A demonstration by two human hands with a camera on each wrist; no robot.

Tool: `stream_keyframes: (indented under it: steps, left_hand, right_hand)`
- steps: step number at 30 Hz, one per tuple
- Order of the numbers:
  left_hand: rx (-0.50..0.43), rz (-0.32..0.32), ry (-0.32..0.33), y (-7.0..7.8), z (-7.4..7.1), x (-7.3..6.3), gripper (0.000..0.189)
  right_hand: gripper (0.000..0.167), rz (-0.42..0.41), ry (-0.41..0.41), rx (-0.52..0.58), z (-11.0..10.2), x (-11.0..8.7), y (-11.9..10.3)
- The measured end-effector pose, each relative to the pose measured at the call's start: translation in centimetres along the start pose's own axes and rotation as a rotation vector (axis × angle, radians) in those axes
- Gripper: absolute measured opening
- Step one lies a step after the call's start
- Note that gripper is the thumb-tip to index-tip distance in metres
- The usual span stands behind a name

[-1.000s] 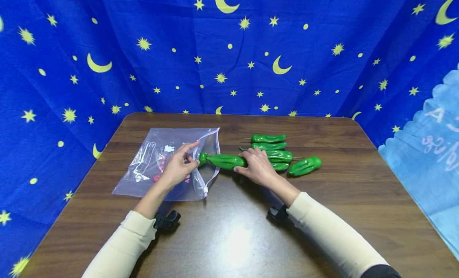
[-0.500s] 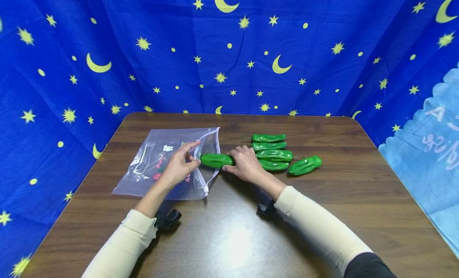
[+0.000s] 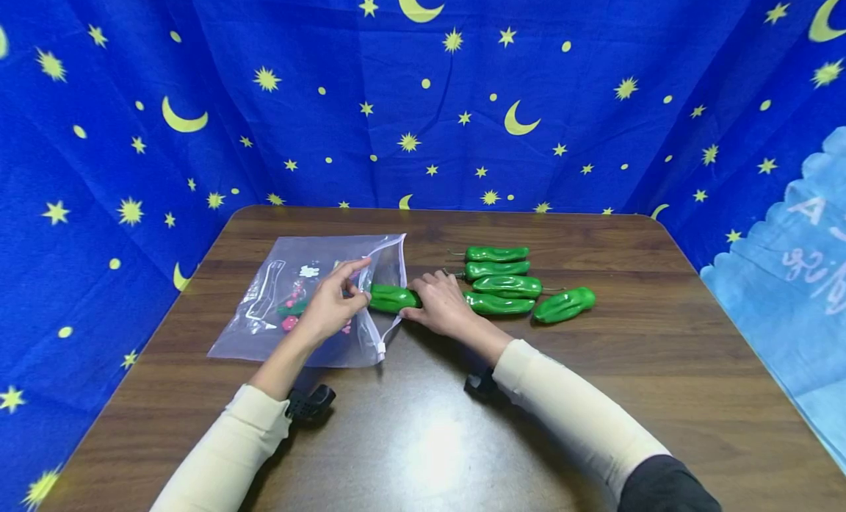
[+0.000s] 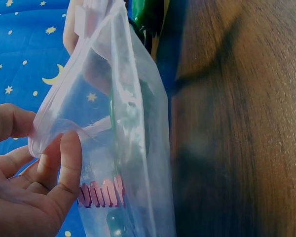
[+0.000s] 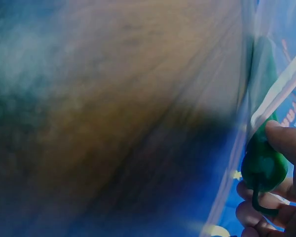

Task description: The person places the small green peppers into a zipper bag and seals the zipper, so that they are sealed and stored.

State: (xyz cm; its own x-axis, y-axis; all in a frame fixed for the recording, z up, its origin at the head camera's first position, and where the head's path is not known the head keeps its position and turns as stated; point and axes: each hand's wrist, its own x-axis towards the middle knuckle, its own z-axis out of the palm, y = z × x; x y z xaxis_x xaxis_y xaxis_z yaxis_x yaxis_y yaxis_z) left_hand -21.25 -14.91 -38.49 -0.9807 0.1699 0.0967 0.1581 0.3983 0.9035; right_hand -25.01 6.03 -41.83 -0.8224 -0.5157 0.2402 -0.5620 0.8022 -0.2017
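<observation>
A clear zip bag [image 3: 264,277] with pink and white prints lies on the table, its mouth facing right. My left hand [image 3: 330,303] pinches the upper layer of the mouth between thumb and fingers, lifting it, as the left wrist view also shows of the bag [image 4: 138,128]. My right hand [image 3: 439,303] grips the stem end of a green pepper [image 3: 391,297], whose front part is inside the mouth. In the right wrist view, thumb and fingers hold that pepper [image 5: 265,165] near its curved stem. A green shape [image 3: 293,308] shows dimly through the plastic, deeper in the bag.
Several more green peppers [image 3: 507,286] lie in a stack of rows to the right of my right hand. One pepper [image 3: 564,305] lies apart at their right end. A white slider [image 3: 380,348] sits at the bag's near corner. A blue starry curtain [image 3: 423,130] stands behind the brown table [image 3: 529,424].
My right hand has moved left, pushing the pepper further into the bag's mouth. A green shape now shows deeper inside the bag. The left hand has held its place.
</observation>
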Motion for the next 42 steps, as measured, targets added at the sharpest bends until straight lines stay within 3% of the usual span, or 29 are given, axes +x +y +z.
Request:
stream_keyframes:
  steps: [8, 18, 29, 33, 42]
  left_hand:
    - [0.014, 0.04, 0.007, -0.4, 0.1, 0.0, 0.06]
    - [-0.011, 0.015, 0.011, -0.7, 0.0, 0.0, 0.061]
    - [-0.011, 0.007, 0.029, -0.9, -0.2, 0.1, 0.062]
    - [-0.012, -0.001, 0.027, -0.2, -0.1, -0.1, 0.061]
    - [0.004, -0.006, 0.024, 3.0, -0.3, -1.4, 0.058]
  right_hand:
    - [0.047, -0.016, -0.004, -0.005, 0.4, 0.1, -0.2]
    - [0.047, -0.016, 0.004, 0.005, 0.0, -0.1, -0.1]
    - [0.048, 0.0, 0.013, 0.05, -1.9, -0.9, 0.0]
    - [0.047, -0.008, 0.044, 0.055, -2.5, -1.7, 0.5]
    - [0.049, 0.042, 0.049, 0.121, -4.1, -3.9, 1.9]
